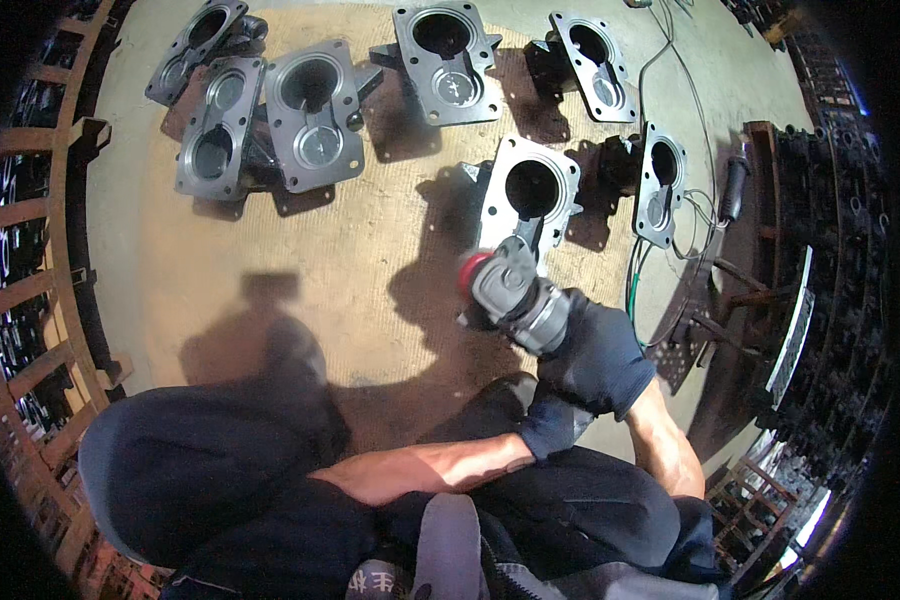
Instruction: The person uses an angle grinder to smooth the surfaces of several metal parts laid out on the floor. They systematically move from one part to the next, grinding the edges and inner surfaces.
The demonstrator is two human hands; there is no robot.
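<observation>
My right hand (598,350), in a dark glove, is closed round the body of a grey angle grinder (538,312). Its head, with a red round part (473,268) at the side, is over the lower end of a bright metal casting (500,212); whether the disc touches cannot be made out. Under the right hand lies my left hand (555,425), also gloved, its fingers hidden behind the right hand and the tool. The casting has a flat flange with bolt holes and one large round bore; the grinder covers its lower part.
Similar grey castings (315,120) stand in several places across the far side of a tan mat (270,240). One casting (660,185) is close at the right, beside cables (705,215) and a dark handled tool (736,185). Rusty metal racks (65,200) flank the left; dark stacked parts (835,260) line the right.
</observation>
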